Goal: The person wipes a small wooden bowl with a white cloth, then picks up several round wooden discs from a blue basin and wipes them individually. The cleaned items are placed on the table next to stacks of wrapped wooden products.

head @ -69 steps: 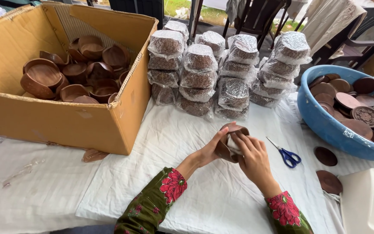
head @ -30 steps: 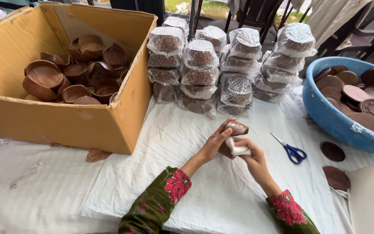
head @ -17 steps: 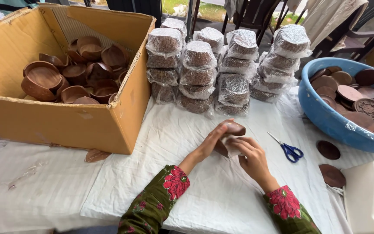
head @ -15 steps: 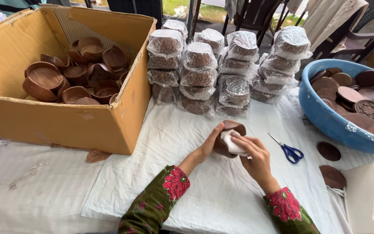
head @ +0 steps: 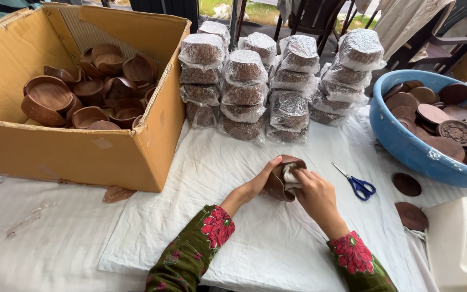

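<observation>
— Grip first?
— Left hand (head: 256,185) cupped around the outside of a small brown bowl (head: 279,179), holding it tilted above the white cloth (head: 233,178). Right hand (head: 314,194) closed on a wad of white rag (head: 291,177), pressed into the mouth of the bowl.
— Where exactly?
— Over the middle of the cloth, just in front of the wrapped stacks, between the box and the scissors.
— Biggest things around?
— Open cardboard box (head: 82,151) on the left, standing partly on the cloth, filled with a loose heap of brown bowls (head: 77,92). Blue tub (head: 412,151) at the right edge, piled with flat brown lids (head: 449,119), one of them carved with a round pattern.
— Behind the hands?
— Rows of bowls wrapped in clear plastic (head: 277,81), stacked three or so high, touching one another.
— Smaller bits?
— White plastic case (head: 455,243) at the lower right corner, only partly in view. Blue-handled scissors (head: 358,184) lying flat just right of the right hand. Two loose lids (head: 409,200) between the scissors and the case. One brown piece (head: 117,193) poking out from under the corner of the box.
— Sleeves?
— Green with red flowers (head: 217,227), on both forearms.
</observation>
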